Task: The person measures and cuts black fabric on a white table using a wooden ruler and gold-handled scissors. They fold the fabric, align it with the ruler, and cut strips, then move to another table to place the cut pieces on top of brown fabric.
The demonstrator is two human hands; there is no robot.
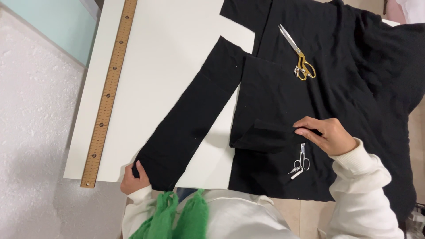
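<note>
Just beside the right hand (327,135), toward the person's body, lie small silver scissors (300,162) on the black fabric (345,66). Well beyond that hand, farther from the body, rest large scissors with gold handles (301,59), also on the fabric. A wooden ruler (108,93) runs along the far edge of the white table (164,53), out past the left hand (132,177) and apart from it. A green scarf (177,217) hangs at the person's chest, just behind the left hand. Nothing lies between either hand and the cloth it holds.

The right hand reaches out from a cream sleeve (363,177), fingers pressed together and pinching a folded edge of the black fabric, lifting it into a small flap. The left hand, wrist bent at the table's near edge, is curled around the end of a long black strip (195,115); thumb on top, the other fingers hidden under it.

The strip is narrow, flat and smooth, stretching away from the left hand diagonally across the table to meet the larger piece. The larger fabric is dark, slightly rumpled, spread under and beyond the right hand and hanging over the table's side.
</note>
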